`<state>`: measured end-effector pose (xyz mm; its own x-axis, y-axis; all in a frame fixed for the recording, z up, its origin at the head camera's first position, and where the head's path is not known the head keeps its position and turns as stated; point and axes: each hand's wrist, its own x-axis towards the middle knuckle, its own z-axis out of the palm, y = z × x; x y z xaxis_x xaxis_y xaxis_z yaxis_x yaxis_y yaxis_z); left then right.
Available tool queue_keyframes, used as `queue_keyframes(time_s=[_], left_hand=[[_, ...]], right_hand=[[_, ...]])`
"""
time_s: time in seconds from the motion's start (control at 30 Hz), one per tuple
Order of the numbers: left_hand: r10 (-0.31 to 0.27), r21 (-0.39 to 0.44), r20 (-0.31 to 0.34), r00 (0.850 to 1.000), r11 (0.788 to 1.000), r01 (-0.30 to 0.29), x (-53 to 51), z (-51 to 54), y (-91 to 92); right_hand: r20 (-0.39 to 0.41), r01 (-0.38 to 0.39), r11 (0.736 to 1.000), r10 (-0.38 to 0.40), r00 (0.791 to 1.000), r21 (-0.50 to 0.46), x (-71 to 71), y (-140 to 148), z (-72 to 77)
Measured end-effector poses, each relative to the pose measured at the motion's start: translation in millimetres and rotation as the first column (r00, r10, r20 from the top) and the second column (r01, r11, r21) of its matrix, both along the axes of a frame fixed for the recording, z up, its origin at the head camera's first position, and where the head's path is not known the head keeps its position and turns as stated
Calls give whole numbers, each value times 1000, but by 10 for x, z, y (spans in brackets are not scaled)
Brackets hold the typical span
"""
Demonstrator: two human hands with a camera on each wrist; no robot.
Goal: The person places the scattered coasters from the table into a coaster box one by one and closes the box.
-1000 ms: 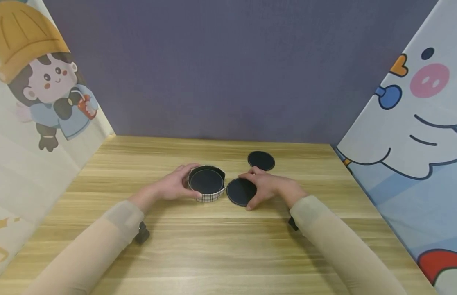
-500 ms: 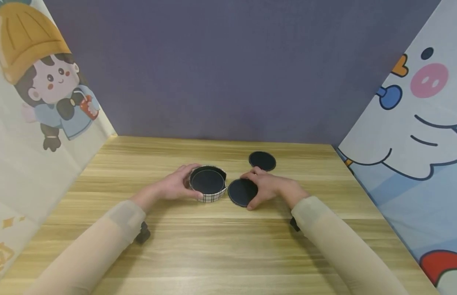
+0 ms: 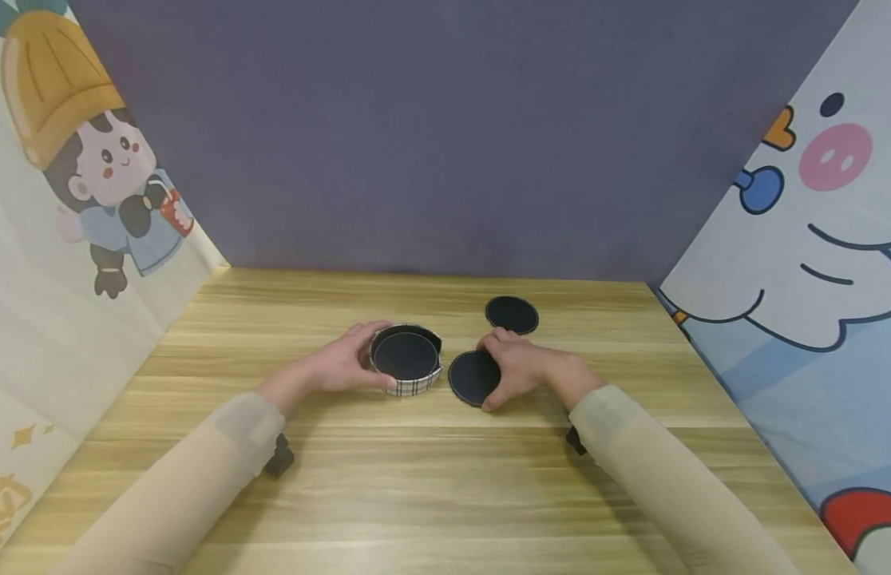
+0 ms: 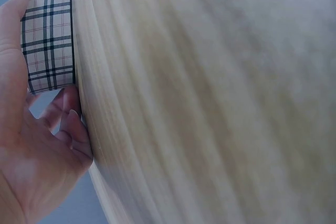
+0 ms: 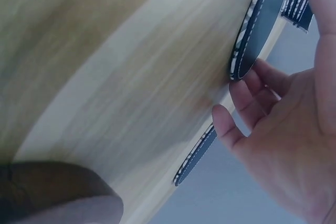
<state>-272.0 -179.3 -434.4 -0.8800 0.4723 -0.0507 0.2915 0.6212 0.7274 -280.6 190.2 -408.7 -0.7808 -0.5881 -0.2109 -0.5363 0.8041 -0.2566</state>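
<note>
A round plaid-sided holder (image 3: 414, 386) stands on the table with a black disc (image 3: 405, 356) inside; its wall has a gap at the right. My left hand (image 3: 342, 362) grips it from the left, thumb on the plaid side (image 4: 47, 35) in the left wrist view. Just right of the holder, a black coaster (image 3: 473, 378) lies apart from it. My right hand (image 3: 517, 367) holds this coaster by its right edge, thumb at the near side and fingers at the far side. Behind that hand lies another black coaster (image 3: 512, 315), also seen in the right wrist view (image 5: 196, 153).
The wooden table (image 3: 417, 495) meets a dark purple-grey back wall (image 3: 431, 144). Cartoon-printed panels stand at the left (image 3: 29, 263) and right (image 3: 776, 263). A dark device sits at each wrist, under the sleeves.
The coaster under my right hand has shifted very slightly right, leaving a slightly wider gap to the holder. My left hand keeps its grip, and the far coaster stays put.
</note>
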Motion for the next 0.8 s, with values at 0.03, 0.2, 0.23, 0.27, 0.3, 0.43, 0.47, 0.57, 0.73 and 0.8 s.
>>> queue_keyframes(time_s=[0.03,0.2,0.23,0.27,0.3,0.43,0.47,0.57,0.73,0.8], left_hand=[[-1,-3,-3,1000,1000,1,-3,-1,-1],[-4,-17,-14,1000,1000,4,-18,-12,-2],[-5,-19,-16,1000,1000,4,-22,-14,-3],[-4,-21,-19,1000,1000,4,-25,-17,-4],[-5,-23,-23,1000,1000,4,-29,-23,-5],[-2,-25,-31,1000,1000,2,-34,-42,1],[-1,-26,-31,1000,1000,0,-33,-42,2],[3,-22,-22,1000,1000,-4,-27,-32,4],[6,-14,1,1000,1000,-6,-23,-23,7],[6,-19,-3,1000,1000,-6,-21,-25,7]], right_hand=[[-7,0,1000,0,1000,9,0,-5,2],[-34,-3,999,4,999,45,8,-34,21],[-40,-3,999,5,999,49,9,-39,26],[-46,-4,999,7,999,53,10,-42,30],[-54,-5,998,8,999,57,11,-44,33],[-76,-15,998,20,997,64,7,-27,28],[-79,-20,998,24,997,62,5,-19,26],[-90,-27,999,31,995,43,-1,13,26],[-130,-22,1000,20,991,-16,-17,103,34],[-142,-18,999,13,990,-35,-31,141,39]])
